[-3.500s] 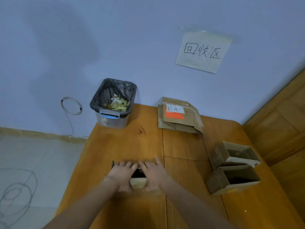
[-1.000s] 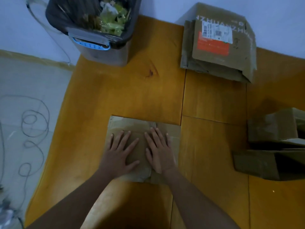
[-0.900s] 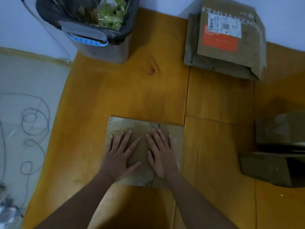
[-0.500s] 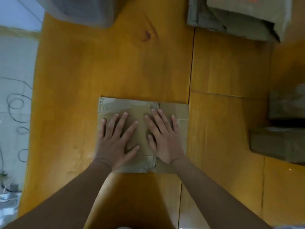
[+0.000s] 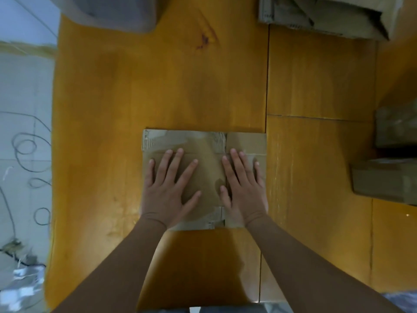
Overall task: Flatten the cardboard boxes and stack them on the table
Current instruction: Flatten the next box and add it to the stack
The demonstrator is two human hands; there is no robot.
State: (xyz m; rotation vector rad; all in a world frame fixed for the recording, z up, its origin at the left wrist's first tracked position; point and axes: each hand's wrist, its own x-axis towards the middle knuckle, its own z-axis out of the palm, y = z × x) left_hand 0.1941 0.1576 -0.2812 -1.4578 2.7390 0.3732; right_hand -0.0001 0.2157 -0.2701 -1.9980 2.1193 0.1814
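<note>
A flattened brown cardboard box (image 5: 203,152) with tape strips lies flat on the orange wooden table (image 5: 176,86), near the middle. My left hand (image 5: 169,188) presses palm-down on its left half, fingers spread and straight. My right hand (image 5: 242,184) presses palm-down on its right half in the same way. A stack of flattened boxes (image 5: 325,16) lies at the table's far right corner. Two boxes still in their box shape (image 5: 388,175) sit at the right edge, one behind the other.
The base of a grey waste bin (image 5: 117,12) stands at the far left of the table. Left of the table edge is a pale tiled floor with coiled wire (image 5: 27,150). Bare wood lies between the pressed box and the far stack.
The box went from standing under my hands to lying flat. My hands have spread slightly apart on it, and the view has tilted down and closer.
</note>
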